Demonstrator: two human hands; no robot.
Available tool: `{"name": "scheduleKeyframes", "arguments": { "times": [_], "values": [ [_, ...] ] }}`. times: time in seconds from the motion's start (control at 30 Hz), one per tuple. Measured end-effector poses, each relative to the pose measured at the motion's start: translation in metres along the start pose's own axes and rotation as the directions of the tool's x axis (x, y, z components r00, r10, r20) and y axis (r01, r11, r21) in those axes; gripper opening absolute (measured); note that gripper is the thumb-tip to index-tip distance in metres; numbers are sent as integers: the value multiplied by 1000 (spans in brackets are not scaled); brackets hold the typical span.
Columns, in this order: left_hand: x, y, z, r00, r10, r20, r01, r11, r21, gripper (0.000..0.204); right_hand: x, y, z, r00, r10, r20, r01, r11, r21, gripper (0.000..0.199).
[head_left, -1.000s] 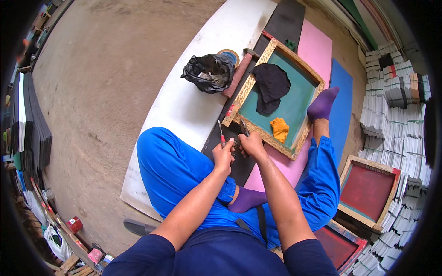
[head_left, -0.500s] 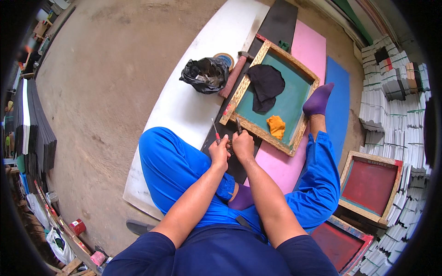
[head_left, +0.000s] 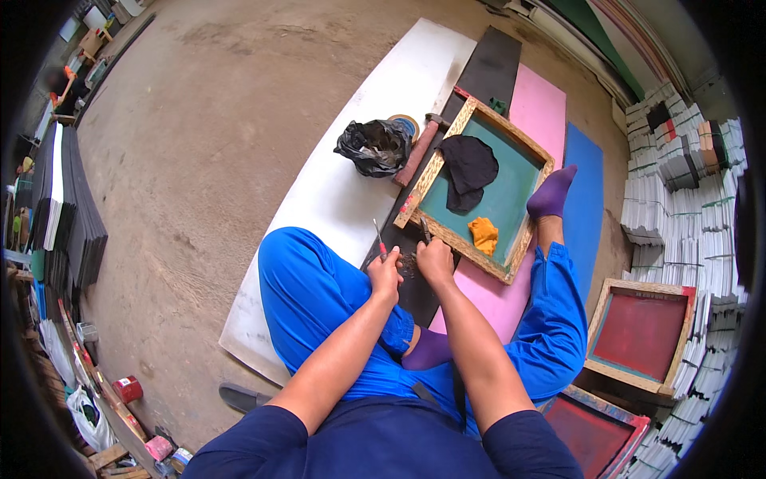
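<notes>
Low over the black board (head_left: 419, 294), my left hand (head_left: 385, 277) is closed round a screwdriver (head_left: 382, 247), whose red handle and thin metal shaft point away from me. Beside it, my right hand (head_left: 436, 262) is wrapped round a dark tool (head_left: 425, 231); its tip shows past the fingers, but its kind is hidden. A small gap lies between the hands, with small dark bits on the board below. Just beyond the right hand is a wooden screen frame (head_left: 409, 199) with green mesh. A black cloth (head_left: 471, 169) and an orange cloth (head_left: 483, 236) lie on it.
Left of the frame are a hammer (head_left: 416, 156), a black plastic bag (head_left: 375, 148) and a tape roll (head_left: 405, 124) on a white board (head_left: 319, 188). Pink (head_left: 538, 104) and blue boards (head_left: 585, 176) lie right. Two red screen frames (head_left: 643, 331) and white stacks (head_left: 666, 199) stand farther right.
My hands have drawn slightly apart, each keeping its tool. The whole view has shifted a little, so the boards and frame sit lower in it.
</notes>
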State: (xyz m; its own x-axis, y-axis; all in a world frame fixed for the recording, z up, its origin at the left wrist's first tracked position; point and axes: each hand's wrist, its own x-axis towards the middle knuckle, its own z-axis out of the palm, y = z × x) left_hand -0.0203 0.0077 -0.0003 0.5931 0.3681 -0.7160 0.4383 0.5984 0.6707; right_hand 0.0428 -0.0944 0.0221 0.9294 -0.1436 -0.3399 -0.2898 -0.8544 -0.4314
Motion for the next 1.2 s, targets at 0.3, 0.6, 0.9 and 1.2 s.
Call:
{"name": "scheduleKeyframes", "arguments": {
  "times": [0.3,0.6,0.9,1.2],
  "values": [
    [1,-5,8,998,-50,44,51,999,-1,25,35,-5,-22,950,-26,312,63,992,-108,44],
    [3,-4,12,995,-89,41,90,996,-11,24,8,-3,-2,995,-1,103,8,998,-61,37],
    [3,4,14,997,-64,47,64,998,0,27,-16,5,-7,984,-76,163,63,994,84,34],
    [0,9,5,959,-186,213,204,976,-69,18,-35,34,-44,801,-202,564,164,979,118,36]
  ]
}}
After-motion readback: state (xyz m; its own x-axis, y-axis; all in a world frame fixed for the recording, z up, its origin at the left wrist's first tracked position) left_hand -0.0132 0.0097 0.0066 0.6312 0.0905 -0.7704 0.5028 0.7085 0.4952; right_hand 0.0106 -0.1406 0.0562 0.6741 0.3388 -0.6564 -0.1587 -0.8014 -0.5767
